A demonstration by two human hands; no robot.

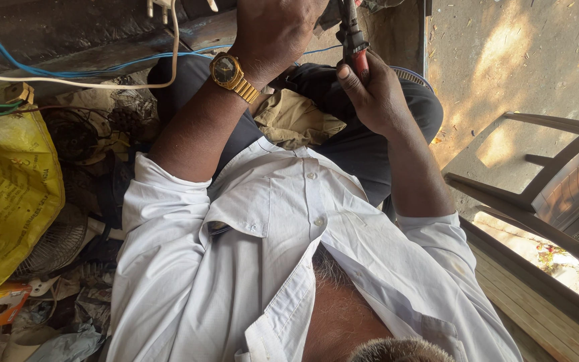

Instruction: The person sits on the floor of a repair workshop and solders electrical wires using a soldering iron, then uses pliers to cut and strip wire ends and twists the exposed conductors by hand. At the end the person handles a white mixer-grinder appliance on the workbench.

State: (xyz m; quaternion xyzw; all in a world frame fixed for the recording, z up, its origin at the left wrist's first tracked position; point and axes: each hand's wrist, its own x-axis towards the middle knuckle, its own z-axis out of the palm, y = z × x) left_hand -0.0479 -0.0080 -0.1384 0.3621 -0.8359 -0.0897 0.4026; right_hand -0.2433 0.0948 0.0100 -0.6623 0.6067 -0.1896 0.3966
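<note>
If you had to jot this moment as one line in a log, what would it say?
left hand: raised, what it holds hidden | right hand: grips red-handled pliers | gold watch on left wrist | nearby: yellow bag, brown chair

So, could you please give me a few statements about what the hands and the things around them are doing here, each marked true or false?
1. The right hand grips red-handled pliers. True.
2. A gold watch sits on the left wrist. True.
3. The left hand rests flat on the yellow bag. False: it is raised near the pliers, well away from the bag.
4. The person wears a dark blue shirt. False: the shirt is white.
5. A brown plastic chair stands on the right hand's side. True.
</note>
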